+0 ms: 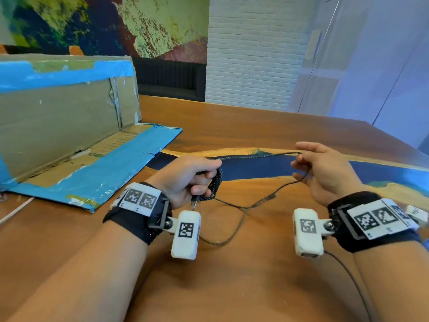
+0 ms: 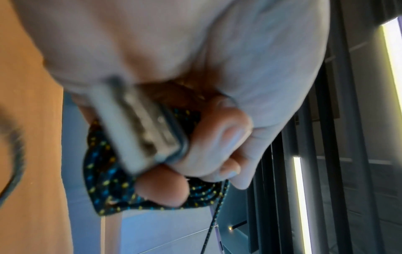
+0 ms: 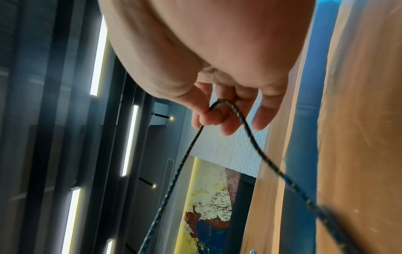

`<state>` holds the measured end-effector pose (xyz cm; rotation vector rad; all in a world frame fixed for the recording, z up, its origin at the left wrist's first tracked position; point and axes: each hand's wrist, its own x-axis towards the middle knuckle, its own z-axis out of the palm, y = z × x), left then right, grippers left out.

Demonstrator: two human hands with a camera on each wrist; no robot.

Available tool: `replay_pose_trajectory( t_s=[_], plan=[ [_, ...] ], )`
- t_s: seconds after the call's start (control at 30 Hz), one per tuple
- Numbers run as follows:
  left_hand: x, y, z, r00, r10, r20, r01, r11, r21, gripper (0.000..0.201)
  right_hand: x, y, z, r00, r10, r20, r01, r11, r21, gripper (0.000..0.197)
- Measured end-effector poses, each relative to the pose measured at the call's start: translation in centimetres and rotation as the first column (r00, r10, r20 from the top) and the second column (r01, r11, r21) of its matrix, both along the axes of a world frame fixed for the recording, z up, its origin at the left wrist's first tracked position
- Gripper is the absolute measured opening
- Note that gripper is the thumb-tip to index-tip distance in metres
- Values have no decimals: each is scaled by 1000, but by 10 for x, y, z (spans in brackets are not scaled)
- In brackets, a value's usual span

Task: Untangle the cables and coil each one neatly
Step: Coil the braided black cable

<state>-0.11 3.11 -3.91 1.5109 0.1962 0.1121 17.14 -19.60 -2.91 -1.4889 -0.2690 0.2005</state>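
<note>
A braided black cable (image 1: 255, 156) flecked yellow and blue runs between the 2 hands above the wooden table (image 1: 232, 287). The left hand (image 1: 185, 177) grips several coiled loops; its wrist view shows a metal plug (image 2: 141, 130). The right hand (image 1: 325, 168) pinches 1 strand.

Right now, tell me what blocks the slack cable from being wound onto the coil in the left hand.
Nothing visible does: the braided cable runs free from the right hand to the left hand.
</note>
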Motion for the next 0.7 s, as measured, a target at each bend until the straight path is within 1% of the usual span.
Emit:
replay_pose_trajectory(
  t_s=[0.07, 0.1, 0.13, 0.17, 0.23, 0.27, 0.33, 0.37, 0.4, 0.43, 0.47, 0.5, 0.53, 0.57, 0.6, 0.63, 0.67, 0.7],
  plan=[
    [-3, -2, 2, 999, -34, 32, 35, 999, -35, 38, 2, 0, 7, 1000, 17, -21, -15, 997, 80, 30],
    [-4, -4, 3, 997, -52, 57, 56, 996, -74, 38, 4, 1, 9, 1000, 16, -2, -15, 997, 73, 28],
    [-5, -6, 4, 995, -59, 86, 69, 990, -124, 39, 4, 2, 11, 999, 4, 52, -4, 1000, 15, 26],
    [-5, -8, 5, 992, -50, 112, 70, 982, -178, 41, 4, 4, 12, 990, -10, 139, 23, 996, -90, 25],
    [-5, -10, 8, 988, -15, 156, 60, 956, -288, 42, 2, 9, 10, 944, 15, 330, 94, 946, -310, 27],
    [-4, -10, 9, 986, 3, 169, 57, 937, -345, 42, 1, 11, 8, 923, 52, 380, 111, 912, -395, 29],
    [-2, -11, 10, 985, 35, 168, 38, 909, -416, 44, -3, 17, 3, 905, 158, 395, 91, 835, -542, 26],
    [-1, -12, 9, 987, 47, 151, 20, 908, -419, 46, -7, 20, 1, 889, 226, 400, 80, 782, -618, 23],
    [1, -13, 7, 991, 56, 125, 0, 915, -403, 48, -13, 22, 1, 862, 295, 412, 79, 725, -684, 27],
    [2, -16, 6, 993, 60, 98, -19, 929, -371, 49, -20, 25, 1, 829, 357, 430, 83, 682, -726, 37],
    [3, -19, 4, 996, 58, 72, -31, 942, -333, 48, -28, 28, 3, 791, 409, 455, 73, 675, -734, 50],
    [3, -22, 3, 997, 52, 49, -35, 952, -305, 45, -38, 32, 5, 747, 460, 480, 37, 692, -721, 60],
    [3, -25, 2, 998, 47, 31, -36, 956, -291, 40, -49, 37, 5, 707, 509, 491, -39, 721, -692, 67],
    [4, -26, 2, 999, 47, 22, -39, 955, -293, 33, -58, 42, 4, 691, 543, 477, -155, 755, -637, 71],
    [4, -26, 1, 999, 48, 18, -40, 952, -303, 28, -65, 46, 3, 708, 555, 436, -290, 792, -537, 70],
    [5, -26, 1, 999, 51, 19, -42, 951, -307, 28, -71, 50, 2, 752, 541, 376, -404, 829, -387, 65],
    [6, -24, 0, 998, 60, 20, -51, 952, -301, 31, -75, 53, 1, 809, 507, 297, -462, 861, -211, 56],
    [7, -23, -1, 997, 75, 19, -67, 956, -285, 32, -79, 54, 2, 859, 467, 212, -466, 883, -59, 46]
  ],
)
